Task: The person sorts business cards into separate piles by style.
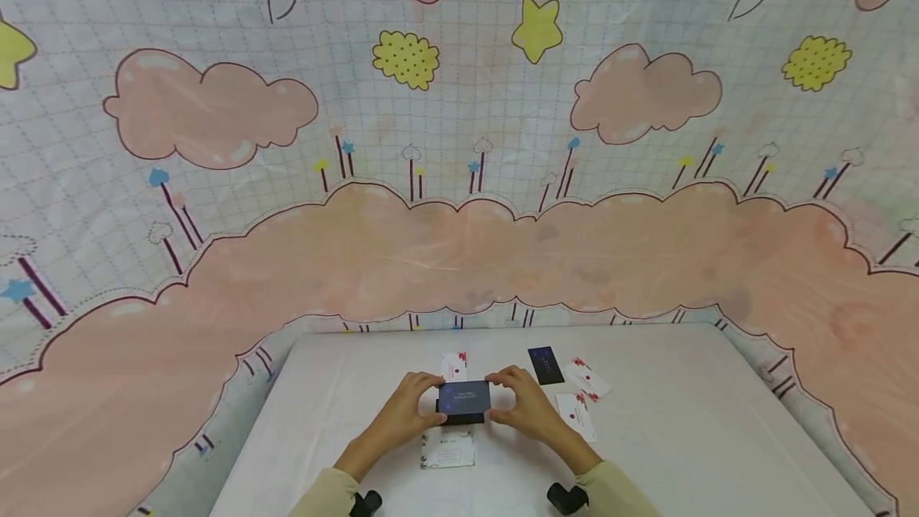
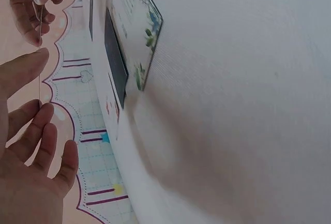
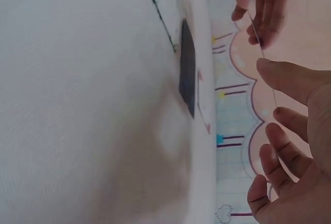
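Between both hands a thin dark blue card [image 1: 463,397] is held up over the table, pinched at its two side edges. The left hand [image 1: 404,412] grips one end with thumb and forefinger, the right hand [image 1: 527,405] the other. Seen edge-on in the right wrist view, the card is only a thin line, with the other fingers of the right hand [image 3: 292,149] spread loosely. Below it another dark card [image 2: 117,58] lies on the cloth, mostly hidden from the head view. Nearer the person lies a white card with a leafy border [image 1: 447,451].
Beyond the hands is a white card with red flowers [image 1: 455,365]. To the right lie a dark card [image 1: 546,365] and two red-flowered white cards, one farther [image 1: 587,377] and one nearer [image 1: 574,415]. A patterned cloth [image 1: 459,254] hangs behind the white-covered table [image 1: 704,421].
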Action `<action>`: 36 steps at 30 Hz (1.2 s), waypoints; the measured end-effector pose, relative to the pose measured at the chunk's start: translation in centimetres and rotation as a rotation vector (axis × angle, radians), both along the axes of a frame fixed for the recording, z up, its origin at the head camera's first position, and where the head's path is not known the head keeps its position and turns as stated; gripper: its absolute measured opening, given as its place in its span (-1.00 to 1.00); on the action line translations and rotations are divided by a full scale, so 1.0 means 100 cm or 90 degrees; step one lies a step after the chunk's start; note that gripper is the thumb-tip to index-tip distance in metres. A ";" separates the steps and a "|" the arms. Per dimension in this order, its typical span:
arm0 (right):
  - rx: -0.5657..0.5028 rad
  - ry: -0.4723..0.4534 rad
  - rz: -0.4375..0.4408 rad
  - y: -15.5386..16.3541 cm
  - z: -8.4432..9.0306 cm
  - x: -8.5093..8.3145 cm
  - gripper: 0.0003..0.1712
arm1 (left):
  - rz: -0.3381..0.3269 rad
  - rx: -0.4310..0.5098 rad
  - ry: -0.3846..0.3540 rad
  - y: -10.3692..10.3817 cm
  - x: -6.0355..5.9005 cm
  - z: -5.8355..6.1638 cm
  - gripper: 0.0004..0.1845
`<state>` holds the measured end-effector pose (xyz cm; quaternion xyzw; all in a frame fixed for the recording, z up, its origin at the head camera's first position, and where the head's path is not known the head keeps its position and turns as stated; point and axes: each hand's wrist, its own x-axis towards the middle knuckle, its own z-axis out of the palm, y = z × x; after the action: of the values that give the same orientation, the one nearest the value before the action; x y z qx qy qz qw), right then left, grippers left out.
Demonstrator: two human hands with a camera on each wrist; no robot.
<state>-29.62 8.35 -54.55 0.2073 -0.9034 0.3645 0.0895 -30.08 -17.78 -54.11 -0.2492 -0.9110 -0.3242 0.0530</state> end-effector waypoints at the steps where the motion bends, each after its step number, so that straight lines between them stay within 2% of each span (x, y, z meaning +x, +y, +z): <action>1: 0.004 -0.002 0.002 -0.001 -0.002 -0.002 -0.39 | -0.001 0.000 -0.003 -0.001 -0.002 -0.001 -0.42; 13: 0.042 -0.022 0.023 -0.006 -0.019 -0.018 -0.36 | -0.004 -0.010 -0.059 -0.005 -0.017 -0.014 -0.42; 20: 0.065 -0.045 0.014 -0.008 -0.025 -0.022 -0.37 | -0.006 -0.020 -0.075 -0.006 -0.023 -0.022 -0.44; 24: 0.080 -0.061 0.003 -0.010 -0.029 -0.024 -0.39 | -0.003 -0.020 -0.092 -0.007 -0.024 -0.024 -0.45; 29: 0.101 -0.069 -0.006 -0.012 -0.034 -0.025 -0.41 | -0.003 -0.038 -0.092 -0.007 -0.026 -0.027 -0.44; 36: 0.117 -0.056 -0.013 -0.014 -0.037 -0.024 -0.42 | -0.001 -0.053 -0.097 -0.008 -0.027 -0.032 -0.44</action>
<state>-31.98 6.91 -58.23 0.1892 -0.9383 0.2876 0.0344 -32.81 -18.62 -57.29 -0.2264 -0.9249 -0.3042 -0.0272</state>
